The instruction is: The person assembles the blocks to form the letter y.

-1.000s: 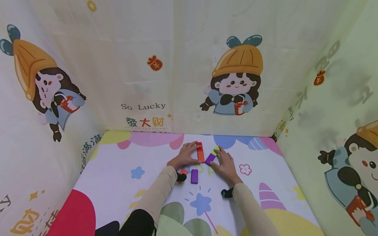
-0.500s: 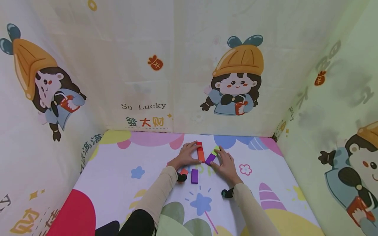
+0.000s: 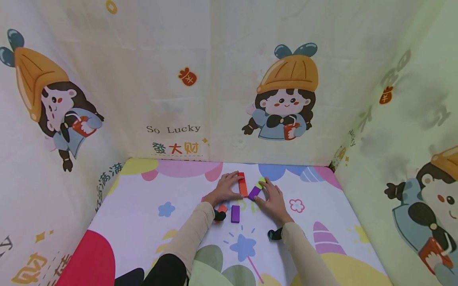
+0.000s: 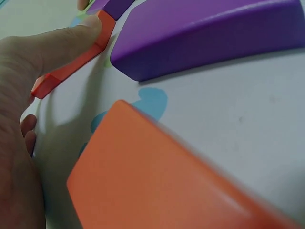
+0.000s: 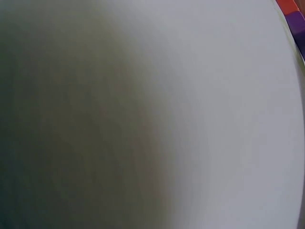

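Observation:
My left hand (image 3: pixel 225 187) spans a straight row of a red block (image 3: pixel 241 176) and an orange block (image 3: pixel 243 190), thumb at the near end and fingers at the far end. In the left wrist view that thumb (image 4: pixel 71 43) presses on the orange block's end. To the right, my right hand (image 3: pixel 274 200) holds a slanted row between thumb and fingers: a purple block (image 3: pixel 254 193) nearer, a yellow-green block (image 3: pixel 262 182) beyond it. The two rows almost meet at their near ends, like a V. The right wrist view catches only a purple block (image 5: pixel 296 24) at its corner.
A loose purple block (image 3: pixel 235 214) lies nearer the body. Beside it is a loose orange block (image 4: pixel 157 171), partly covered by the left wrist's black camera (image 3: pixel 220 215) in the head view. Printed cloth walls (image 3: pixel 222 99) surround the patterned table cover (image 3: pixel 136 206).

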The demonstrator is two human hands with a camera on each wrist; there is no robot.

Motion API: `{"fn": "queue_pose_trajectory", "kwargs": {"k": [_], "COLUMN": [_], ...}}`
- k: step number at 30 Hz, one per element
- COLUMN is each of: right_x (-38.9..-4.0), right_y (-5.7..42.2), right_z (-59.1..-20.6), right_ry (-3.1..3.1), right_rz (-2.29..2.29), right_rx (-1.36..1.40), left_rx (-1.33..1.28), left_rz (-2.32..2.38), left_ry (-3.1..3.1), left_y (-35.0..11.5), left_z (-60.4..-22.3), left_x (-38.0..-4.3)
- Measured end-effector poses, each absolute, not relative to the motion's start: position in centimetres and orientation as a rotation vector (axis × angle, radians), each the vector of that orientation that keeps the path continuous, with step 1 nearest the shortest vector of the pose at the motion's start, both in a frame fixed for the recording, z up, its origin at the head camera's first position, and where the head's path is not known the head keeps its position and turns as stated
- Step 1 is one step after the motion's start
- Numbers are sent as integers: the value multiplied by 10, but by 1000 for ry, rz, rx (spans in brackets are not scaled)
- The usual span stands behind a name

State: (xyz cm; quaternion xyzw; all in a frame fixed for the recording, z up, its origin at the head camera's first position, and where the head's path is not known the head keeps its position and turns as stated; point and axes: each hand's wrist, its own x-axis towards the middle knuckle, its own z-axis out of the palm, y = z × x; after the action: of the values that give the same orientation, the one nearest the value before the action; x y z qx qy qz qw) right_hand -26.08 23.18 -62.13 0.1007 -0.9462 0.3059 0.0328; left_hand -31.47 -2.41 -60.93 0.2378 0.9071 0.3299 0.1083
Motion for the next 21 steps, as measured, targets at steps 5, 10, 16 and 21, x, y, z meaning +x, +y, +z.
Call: {"fn": "queue_pose_trajectory", "kwargs": {"k": [5,10,16,21], "right_x": [-259,-259,-261,-261], "right_y": [231,231,231,232], "right_z": [-621,-620,-620,-621], "right_ry": [-2931,-2909,-2897,-2893], "right_rz": [942,935,941,936], "right_rx": [300,312,321,323], "left_rx": [692,691,690,699], "left_rz": [971,959,946,962], "left_ry": [2663,2666,2677,2672], "left_y": [-26,-25,-24,-24], "left_z": [-609,-610,-611,-613], "left_x": [-313,-314,-316,-317]}}
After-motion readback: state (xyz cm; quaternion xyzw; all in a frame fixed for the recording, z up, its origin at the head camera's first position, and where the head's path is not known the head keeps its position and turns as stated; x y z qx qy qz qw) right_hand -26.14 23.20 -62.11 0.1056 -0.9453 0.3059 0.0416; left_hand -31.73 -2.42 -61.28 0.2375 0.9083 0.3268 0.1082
